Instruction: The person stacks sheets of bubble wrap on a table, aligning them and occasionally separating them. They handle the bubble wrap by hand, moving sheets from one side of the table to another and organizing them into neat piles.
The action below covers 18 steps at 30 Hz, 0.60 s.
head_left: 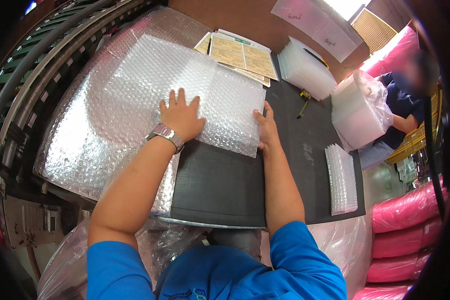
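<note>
A clear bubble wrap sheet (230, 95) lies at a slant in front of me, partly on a dark table mat and partly on a silvery bubble-lined covering (70, 135). My left hand (181, 116), wearing a metal watch, rests flat on the sheet with its fingers spread. At the sheet's right edge, my right hand (268, 129) has its thumb on the near face and its fingers round the edge. Whether the sheet is one layer or a pouch, I cannot tell.
Papers (242, 54) lie behind the sheet. Stacks of bubble wrap pieces stand at the back right (305, 67) and front right (341, 180), with a small yellow-black tool (303, 97) between. A co-worker (405, 105) handles a wrapped bundle (357, 112). Roller rails (40, 65) run along the left.
</note>
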Available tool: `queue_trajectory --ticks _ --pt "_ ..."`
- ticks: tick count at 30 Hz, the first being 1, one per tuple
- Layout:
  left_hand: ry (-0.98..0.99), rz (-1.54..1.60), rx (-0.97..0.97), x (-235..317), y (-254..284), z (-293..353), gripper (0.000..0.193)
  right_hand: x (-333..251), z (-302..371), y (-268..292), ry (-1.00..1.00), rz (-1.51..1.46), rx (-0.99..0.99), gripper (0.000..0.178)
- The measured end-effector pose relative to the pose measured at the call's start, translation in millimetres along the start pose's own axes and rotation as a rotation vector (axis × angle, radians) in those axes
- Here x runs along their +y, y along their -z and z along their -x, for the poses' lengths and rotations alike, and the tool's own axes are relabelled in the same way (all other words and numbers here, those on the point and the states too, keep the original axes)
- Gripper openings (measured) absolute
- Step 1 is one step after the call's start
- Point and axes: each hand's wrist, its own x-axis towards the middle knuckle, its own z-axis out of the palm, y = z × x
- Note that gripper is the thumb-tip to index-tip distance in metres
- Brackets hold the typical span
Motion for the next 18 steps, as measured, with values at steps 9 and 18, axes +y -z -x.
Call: queue_trajectory --ticks 9,18 --pt "-0.625 0.597 -0.313 23 -9 12 0.042 5 0 -1 0.071 0.049 -0.062 0.077" --pt "-0.422 0.842 0.122 22 15 0 0.017 -6 6 -4 -0.006 0.028 -0.027 0.075"
